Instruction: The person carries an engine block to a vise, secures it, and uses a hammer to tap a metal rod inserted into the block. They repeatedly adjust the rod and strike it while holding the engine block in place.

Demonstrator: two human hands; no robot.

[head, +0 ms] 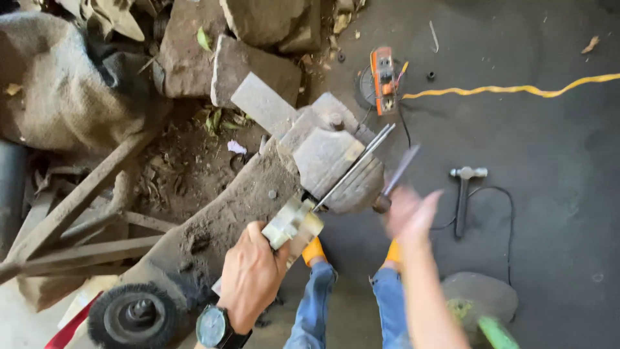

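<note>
i see a dark floor point(549, 129) carrying a hammer point(464, 194), an orange grinder point(382, 81), a yellow cable point(516, 89), and perhaps a flat stone point(481, 294).

A long flat metal blade point(354, 169) lies angled across the stone point(336, 169); a blurred file point(395, 178) apparently beside it.

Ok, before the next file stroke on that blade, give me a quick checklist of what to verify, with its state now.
1. Left hand grips the blade's pale handle: ok.
2. Blade lies flat across the stone block: ok.
3. Right hand holds the file firmly: cannot tell, it is motion-blurred.
4. File in contact with the blade edge: cannot tell, blur hides it.
5. Hammer and grinder lie apart from the hands on the floor: ok.
6. Black cable and yellow cord away from the block: ok.
</note>
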